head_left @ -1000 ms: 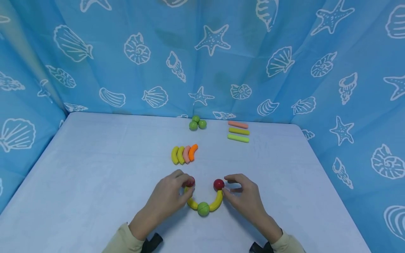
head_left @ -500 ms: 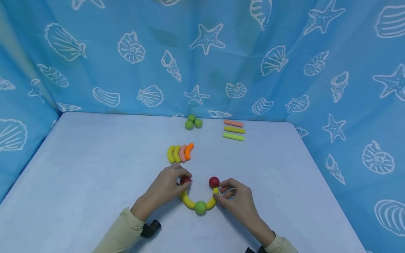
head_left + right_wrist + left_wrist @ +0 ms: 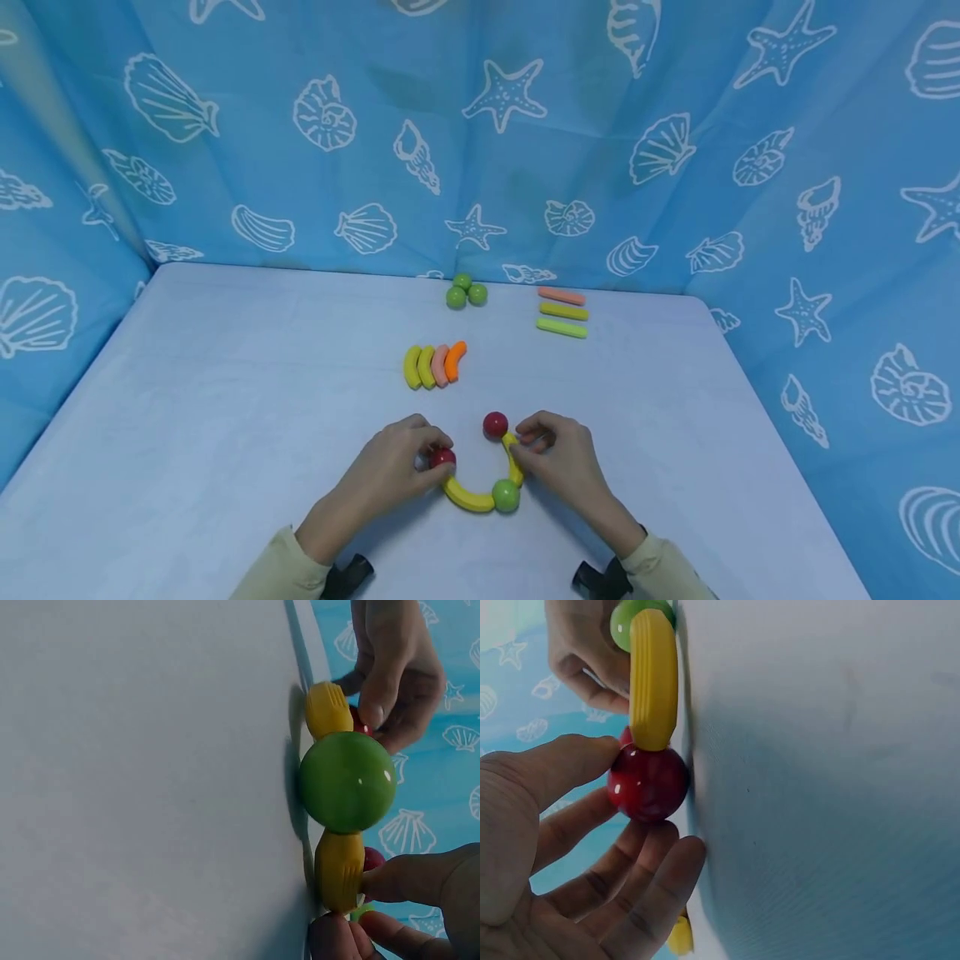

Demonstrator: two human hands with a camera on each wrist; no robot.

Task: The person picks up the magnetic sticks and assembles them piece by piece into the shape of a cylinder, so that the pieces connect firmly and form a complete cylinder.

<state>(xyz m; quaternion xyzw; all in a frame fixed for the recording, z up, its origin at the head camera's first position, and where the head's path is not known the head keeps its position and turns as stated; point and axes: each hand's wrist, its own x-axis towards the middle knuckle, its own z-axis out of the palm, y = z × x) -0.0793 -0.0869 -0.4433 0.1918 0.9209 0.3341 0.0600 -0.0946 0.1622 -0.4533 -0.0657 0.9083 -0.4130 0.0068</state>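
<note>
A U-shaped chain lies on the white table: a red ball [image 3: 442, 457], a curved yellow stick [image 3: 468, 497], a green ball [image 3: 506, 495], a second curved yellow stick [image 3: 513, 461] and another red ball [image 3: 495, 425], joined end to end. My left hand [image 3: 393, 467] pinches the near-left red ball between thumb and fingers. In the left wrist view that ball [image 3: 648, 784] touches the end of the yellow stick [image 3: 654, 679]. With thumb and fingers, my right hand [image 3: 566, 458] pinches the right yellow stick [image 3: 341, 874], beside the green ball [image 3: 347, 782].
Further back lie several curved sticks [image 3: 435, 367] in yellow, pink and orange, side by side. Behind them sit three green balls [image 3: 462, 292]. Three straight sticks [image 3: 562, 312] lie at the back right. A blue shell-print curtain [image 3: 480, 150] stands around the table [image 3: 262, 400].
The chain has turned between my hands: the green ball shifted right, the left red ball came nearer me, and the other red ball moved left. My right hand has moved a little left.
</note>
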